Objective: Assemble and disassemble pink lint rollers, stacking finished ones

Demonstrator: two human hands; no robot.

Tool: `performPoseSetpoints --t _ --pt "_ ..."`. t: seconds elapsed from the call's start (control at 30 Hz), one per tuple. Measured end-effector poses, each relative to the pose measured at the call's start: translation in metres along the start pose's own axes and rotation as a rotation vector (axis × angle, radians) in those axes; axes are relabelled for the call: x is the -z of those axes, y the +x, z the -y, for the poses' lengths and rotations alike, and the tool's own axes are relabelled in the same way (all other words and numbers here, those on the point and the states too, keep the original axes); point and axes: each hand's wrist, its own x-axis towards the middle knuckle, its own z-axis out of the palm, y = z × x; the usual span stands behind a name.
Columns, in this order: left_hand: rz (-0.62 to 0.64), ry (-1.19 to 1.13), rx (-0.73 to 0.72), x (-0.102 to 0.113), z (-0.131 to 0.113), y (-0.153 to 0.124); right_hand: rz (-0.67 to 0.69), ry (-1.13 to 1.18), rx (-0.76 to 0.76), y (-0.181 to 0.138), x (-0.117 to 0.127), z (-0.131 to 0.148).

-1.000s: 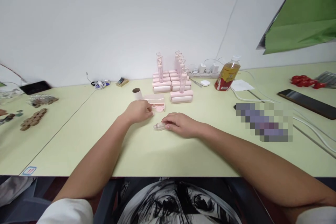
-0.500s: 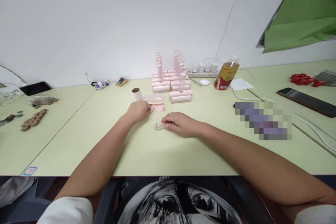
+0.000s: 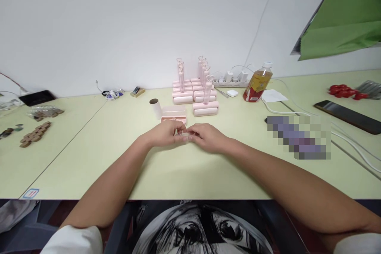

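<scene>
My left hand (image 3: pixel 164 133) and my right hand (image 3: pixel 206 137) meet over the middle of the pale green table (image 3: pixel 190 170). Both pinch a small clear plastic piece (image 3: pixel 183 135) between their fingertips, just above the tabletop. Right behind the hands lies a flat pink case (image 3: pixel 173 119). A short cardboard tube (image 3: pixel 155 107) stands to its left. Further back are stacked pink rollers (image 3: pixel 193 97) with heart-topped clear handles (image 3: pixel 205 83).
A bottle of yellow drink (image 3: pixel 256 83) and a power strip (image 3: pixel 230 83) stand at the back right, with white cables beside them. A dark phone (image 3: pixel 348 116) and red pieces (image 3: pixel 347 92) lie far right. Brown blocks (image 3: pixel 34 135) lie at the left.
My left hand left the pink case and came to the clear piece. My right hand lifted that piece slightly, and both hands now pinch it together.
</scene>
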Motion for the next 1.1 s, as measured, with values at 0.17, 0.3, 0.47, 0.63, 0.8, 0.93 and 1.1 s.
performPoseSetpoints --t 0.17,0.3,0.47,0.63,0.8,0.93,1.1 --pt "0.018 -0.086 0.022 0.008 0.011 -0.002 -0.149 0.062 -0.091 0.001 0.002 -0.004" --pt "-0.126 -0.163 0.080 0.017 0.020 -0.005 -0.386 0.375 -0.299 0.005 0.004 -0.015" --pt "-0.186 -0.099 0.111 0.016 0.015 -0.005 -0.327 0.857 -0.448 0.010 -0.003 -0.019" --pt "-0.167 0.210 0.037 -0.008 -0.014 0.003 -0.334 0.963 -0.417 0.009 -0.017 -0.007" --pt "-0.182 0.294 0.025 -0.020 -0.023 0.008 -0.283 0.979 -0.414 0.007 -0.016 -0.002" --pt "-0.199 0.321 -0.011 -0.021 -0.016 0.007 -0.151 0.930 -0.383 0.006 -0.013 -0.005" --pt "-0.219 0.293 -0.017 -0.023 -0.013 0.008 -0.140 1.010 -0.273 0.006 -0.015 -0.010"
